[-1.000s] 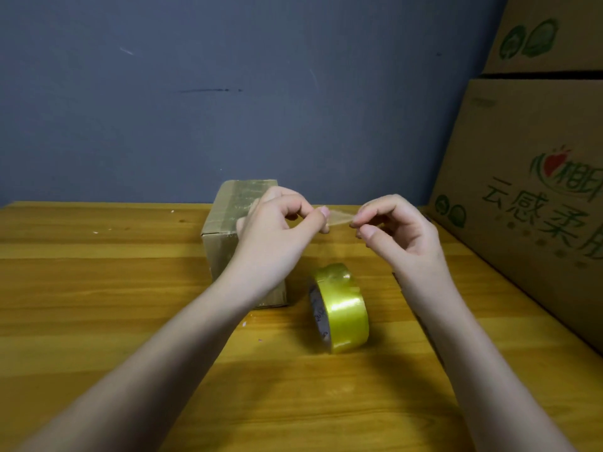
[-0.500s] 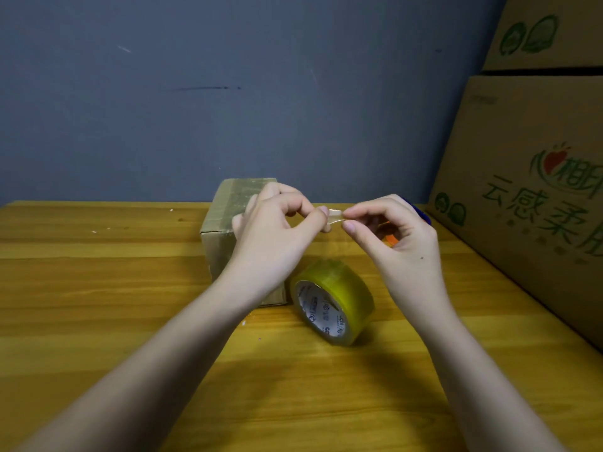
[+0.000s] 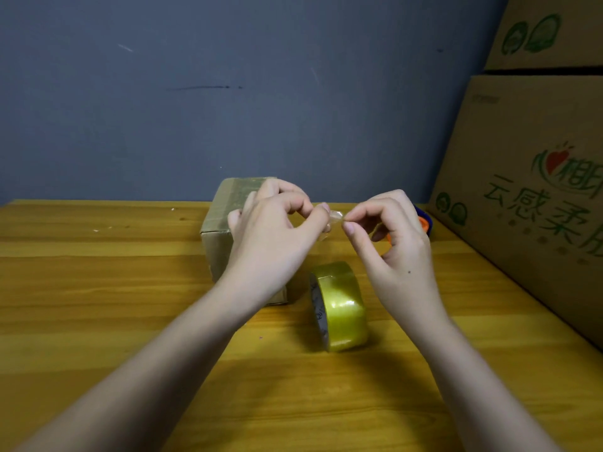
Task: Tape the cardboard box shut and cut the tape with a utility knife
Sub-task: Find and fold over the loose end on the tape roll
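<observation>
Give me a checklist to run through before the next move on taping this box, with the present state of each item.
1. Both hands free for the roll: not ok. Left hand and right hand both pinch a small scrap of clear tape.
2. Tape roll within reach: ok, it stands on edge on the table between the forearms.
3. Small cardboard box in place: ok, behind the left hand, tape already on its top.
4. Box seam fully taped: cannot tell, the hand hides part of it.
5. Utility knife located: cannot tell, only an orange and blue object peeks out behind the right hand.
</observation>
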